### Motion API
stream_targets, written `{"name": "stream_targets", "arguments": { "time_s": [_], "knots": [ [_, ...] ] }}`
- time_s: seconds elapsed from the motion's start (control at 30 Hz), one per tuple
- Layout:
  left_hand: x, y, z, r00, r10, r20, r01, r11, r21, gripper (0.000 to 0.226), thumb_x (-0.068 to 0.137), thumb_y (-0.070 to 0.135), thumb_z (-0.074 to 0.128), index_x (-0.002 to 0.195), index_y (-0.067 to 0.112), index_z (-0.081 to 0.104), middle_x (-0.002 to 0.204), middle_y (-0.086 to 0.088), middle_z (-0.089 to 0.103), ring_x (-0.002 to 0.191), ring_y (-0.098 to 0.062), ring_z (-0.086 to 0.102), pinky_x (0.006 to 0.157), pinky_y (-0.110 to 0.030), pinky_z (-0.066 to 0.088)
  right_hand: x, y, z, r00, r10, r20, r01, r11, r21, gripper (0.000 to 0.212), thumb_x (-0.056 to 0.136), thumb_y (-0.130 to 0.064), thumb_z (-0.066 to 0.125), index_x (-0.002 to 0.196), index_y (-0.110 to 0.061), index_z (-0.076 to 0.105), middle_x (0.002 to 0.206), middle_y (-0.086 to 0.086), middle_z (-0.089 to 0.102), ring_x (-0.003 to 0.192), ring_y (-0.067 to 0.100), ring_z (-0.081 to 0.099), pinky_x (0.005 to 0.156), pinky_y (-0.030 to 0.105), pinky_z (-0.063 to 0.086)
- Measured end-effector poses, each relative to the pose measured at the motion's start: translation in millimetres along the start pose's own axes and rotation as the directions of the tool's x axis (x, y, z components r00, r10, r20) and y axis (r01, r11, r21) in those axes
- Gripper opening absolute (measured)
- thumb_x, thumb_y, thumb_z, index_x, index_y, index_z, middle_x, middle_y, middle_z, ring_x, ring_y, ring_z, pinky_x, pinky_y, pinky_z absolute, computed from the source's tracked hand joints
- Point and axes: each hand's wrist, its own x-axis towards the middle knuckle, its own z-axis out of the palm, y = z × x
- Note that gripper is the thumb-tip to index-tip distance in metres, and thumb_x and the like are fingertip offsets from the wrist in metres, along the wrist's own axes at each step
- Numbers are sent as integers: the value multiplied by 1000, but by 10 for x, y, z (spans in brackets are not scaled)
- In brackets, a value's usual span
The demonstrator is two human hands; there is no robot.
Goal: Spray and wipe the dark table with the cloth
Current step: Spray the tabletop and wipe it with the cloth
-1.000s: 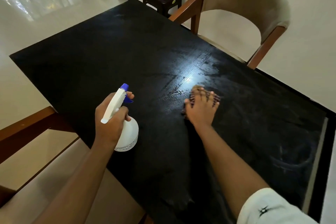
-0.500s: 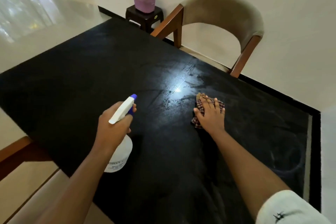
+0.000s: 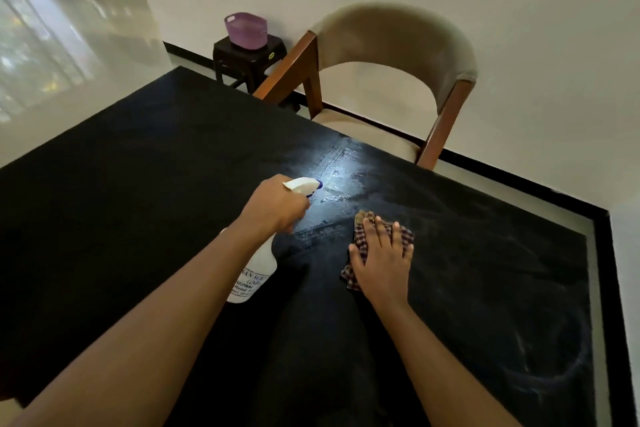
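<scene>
The dark table (image 3: 138, 191) fills most of the view, with a wet, shiny patch near its far edge. My left hand (image 3: 275, 204) grips the neck of a white spray bottle (image 3: 254, 274) with a blue nozzle tip, held above the table and pointing at the wet patch. My right hand (image 3: 382, 258) lies flat with straight fingers on a checked cloth (image 3: 362, 239), pressing it to the table just right of the bottle. Most of the cloth is hidden under the hand.
A wooden chair with a beige padded back (image 3: 391, 42) stands at the table's far side. A purple basket (image 3: 246, 29) sits on a dark stool (image 3: 249, 59) by the wall. Faint dried smears mark the table's right part (image 3: 536, 357).
My left hand has carried the spray bottle forward and to the right, up beside the wet patch. My right hand with the cloth stays in about the same spot. The view has tilted upward.
</scene>
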Motion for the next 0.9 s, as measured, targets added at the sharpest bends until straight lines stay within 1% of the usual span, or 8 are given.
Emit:
{"name": "stream_targets", "arguments": {
  "time_s": [0.1,0.23,0.33,0.43,0.53,0.63,0.73,0.9],
  "knots": [
    [25,-7,-9,996,57,-74,-59,998,-27,10,77,5,59,77,14,65,83,-13,69,74,-31,67,68,-41,58,-4,-1,11,1000,1,-18,-1,1000,15,63,95,-48,42,150,-27,22,157,-2,24,147,26,3,116,54,3],
    [-127,-188,-221,977,127,-169,-173,941,-290,36,84,-5,50,85,28,63,90,-2,68,76,-11,63,51,-23,49,-20,-188,97,999,43,-17,-43,999,20,60,93,-46,39,149,-28,28,156,0,28,146,29,9,115,57,7],
    [-203,-438,-357,927,221,-303,-307,911,-276,38,85,-7,49,101,23,64,95,3,68,62,-5,61,48,-17,49,-61,-528,237,959,-283,26,282,959,34,61,85,-51,38,143,-30,40,149,-1,41,141,31,29,110,63,22],
    [-234,-618,-386,869,306,-389,-403,894,-196,49,84,-10,49,95,37,60,95,8,67,58,-6,59,51,-16,51,41,-731,321,793,-589,155,593,805,25,61,85,-54,34,141,-33,40,150,-4,39,142,29,27,112,60,18],
    [-257,-706,-357,827,321,-461,-444,876,-186,52,80,-15,49,90,35,60,83,15,66,62,-2,60,53,-13,50,436,-566,206,859,-485,163,494,869,-20,59,90,-55,34,145,-33,34,155,-5,29,146,23,15,115,59,7],
    [-259,-816,-296,790,340,-510,-489,851,-191,41,79,-15,49,102,16,64,92,13,66,72,0,63,58,-11,51,874,-142,56,991,-125,56,129,990,-65,59,93,-53,40,147,-31,29,157,-1,25,147,24,11,114,59,6],
    [-257,-858,-254,758,374,-535,-545,813,-204,53,76,-17,47,99,28,63,89,17,70,78,-6,65,58,-12,50,981,-14,-4,995,98,4,-97,994,-39,62,93,-54,41,148,-30,26,157,0,25,147,28,9,114,60,7],
    [-195,-788,-219,743,355,-567,-559,796,-234,72,78,-14,49,86,56,65,77,8,63,72,-4,65,58,-9,49,591,-518,211,929,-348,127,357,932,-59,67,87,-64,26,148,-37,24,158,-6,22,147,25,7,114,59,3]
  ]
}}
